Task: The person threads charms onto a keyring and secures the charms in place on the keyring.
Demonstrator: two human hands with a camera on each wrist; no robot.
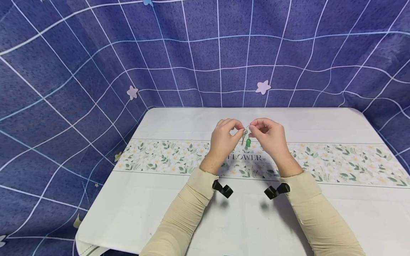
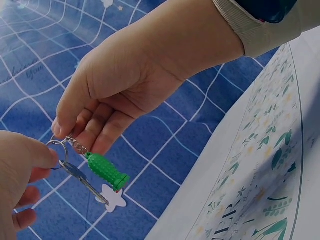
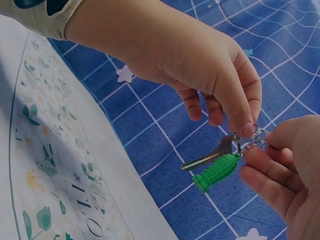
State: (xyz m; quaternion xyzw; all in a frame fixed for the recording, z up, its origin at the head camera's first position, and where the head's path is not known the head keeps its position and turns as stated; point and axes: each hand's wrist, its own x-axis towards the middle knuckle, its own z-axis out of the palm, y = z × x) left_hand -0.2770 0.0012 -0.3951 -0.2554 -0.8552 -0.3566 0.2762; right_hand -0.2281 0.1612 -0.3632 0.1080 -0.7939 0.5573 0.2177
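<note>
In the head view my left hand (image 1: 221, 140) and right hand (image 1: 272, 139) meet above the table, fingertips close together. Between them is a thin metal key ring (image 2: 65, 148), pinched from one side by the left thumb and fingers. On the other side the right thumb and fingertips pinch the ring near a short chain (image 2: 77, 145). A metal key (image 3: 212, 156) hangs from the ring beside a bumpy green charm (image 3: 218, 172) on the chain. Fingertips partly hide the ring, so I cannot tell whether its coils are spread apart.
A white table cover (image 1: 153, 202) lies below, crossed by a flower-printed band (image 1: 179, 156) with lettering. Blue grid-patterned cloth (image 1: 198, 53) with star shapes hangs behind and at the left. Small black mounts (image 1: 226, 191) sit at both wrists.
</note>
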